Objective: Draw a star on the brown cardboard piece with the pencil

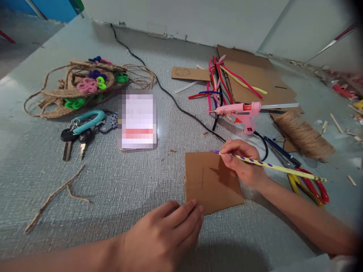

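Note:
My right hand (245, 162) pinches a yellow pencil with purple spots (262, 163), its purple tip at the top edge of a square piece of brown cardboard (211, 192). A thin dark line runs down the left part of this cardboard, and the right hand's shadow falls across it. At the lower-left corner, the closed fingers of my left hand (170, 230) press on the cardboard; its thumb is hidden.
Beyond the right hand lie a pink glue gun (245, 113), pipe cleaners (219, 81), cardboard sheets (249, 71), a twine spool (304, 132) and scissors (295, 162). Leftward are a jute bundle (85, 85), keys (76, 138), a blurred phone (138, 121) and a twig (53, 194). A black cord (176, 104) crosses the table.

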Demonstrator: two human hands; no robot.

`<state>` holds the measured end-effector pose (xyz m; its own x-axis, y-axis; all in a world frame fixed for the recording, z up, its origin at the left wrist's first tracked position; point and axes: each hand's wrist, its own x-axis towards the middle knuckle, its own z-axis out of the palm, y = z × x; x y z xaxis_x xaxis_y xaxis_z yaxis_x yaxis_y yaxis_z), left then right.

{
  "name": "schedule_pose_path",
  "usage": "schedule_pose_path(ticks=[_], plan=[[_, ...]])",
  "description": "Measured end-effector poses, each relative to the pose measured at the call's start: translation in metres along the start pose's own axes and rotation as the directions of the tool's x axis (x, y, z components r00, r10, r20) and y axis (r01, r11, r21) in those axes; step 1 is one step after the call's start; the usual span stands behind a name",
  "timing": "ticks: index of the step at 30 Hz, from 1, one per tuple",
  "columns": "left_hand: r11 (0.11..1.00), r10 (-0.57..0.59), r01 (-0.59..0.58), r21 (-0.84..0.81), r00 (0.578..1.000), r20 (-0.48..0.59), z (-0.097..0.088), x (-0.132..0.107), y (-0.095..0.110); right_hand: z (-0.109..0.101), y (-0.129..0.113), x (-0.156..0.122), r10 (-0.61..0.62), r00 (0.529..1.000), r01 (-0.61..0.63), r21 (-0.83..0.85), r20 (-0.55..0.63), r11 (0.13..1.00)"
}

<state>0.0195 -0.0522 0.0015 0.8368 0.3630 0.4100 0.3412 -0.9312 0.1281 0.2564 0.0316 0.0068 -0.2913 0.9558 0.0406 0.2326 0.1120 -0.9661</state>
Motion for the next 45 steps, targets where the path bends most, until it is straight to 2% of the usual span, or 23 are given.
schedule_pose_path(ticks=[3,5,8,13,15,18,24,39,42,45], plan=[[0.999,0.028,-0.028,0.026,1.000,-0.004,-0.002,0.002,0.000,0.003,-0.008,0.010,0.051,0.999,-0.052,-0.062,-0.013,0.997],[0.999,0.030,-0.029,0.037,0.999,-0.014,-0.002,0.002,0.000,0.008,-0.011,0.014,0.081,0.995,-0.074,-0.121,0.052,0.990],[0.999,0.029,-0.029,0.038,0.999,-0.015,-0.001,0.002,0.000,0.012,-0.011,0.016,0.048,0.986,-0.012,-0.222,0.158,0.975],[0.999,0.032,-0.031,0.022,0.999,-0.014,0.000,-0.001,0.000,0.012,-0.003,0.013,-0.050,0.997,0.071,-0.416,0.060,0.906],[1.000,0.004,-0.004,0.010,1.000,-0.004,0.000,0.000,0.000,0.011,-0.001,0.012,-0.072,0.995,0.098,-0.454,0.075,0.885],[0.999,-0.043,0.043,-0.019,0.999,-0.009,-0.001,0.001,0.000,0.011,-0.002,0.014,-0.060,0.990,0.114,-0.463,0.129,0.879],[0.996,-0.070,0.069,-0.062,0.997,-0.010,0.001,0.003,-0.003,0.012,-0.004,0.016,-0.048,0.993,0.091,-0.457,0.105,0.885],[1.000,-0.020,0.020,-0.022,1.000,-0.009,-0.003,0.006,-0.002,0.013,-0.004,0.015,-0.051,0.988,0.107,-0.414,0.144,0.904],[1.000,-0.019,0.019,-0.019,1.000,-0.006,-0.003,0.007,-0.003,0.013,-0.004,0.015,-0.055,0.992,0.097,-0.404,0.114,0.910],[1.000,-0.015,0.015,-0.013,1.000,-0.019,-0.004,0.008,-0.004,0.013,-0.005,0.015,-0.030,0.988,0.088,-0.406,0.149,0.910]])
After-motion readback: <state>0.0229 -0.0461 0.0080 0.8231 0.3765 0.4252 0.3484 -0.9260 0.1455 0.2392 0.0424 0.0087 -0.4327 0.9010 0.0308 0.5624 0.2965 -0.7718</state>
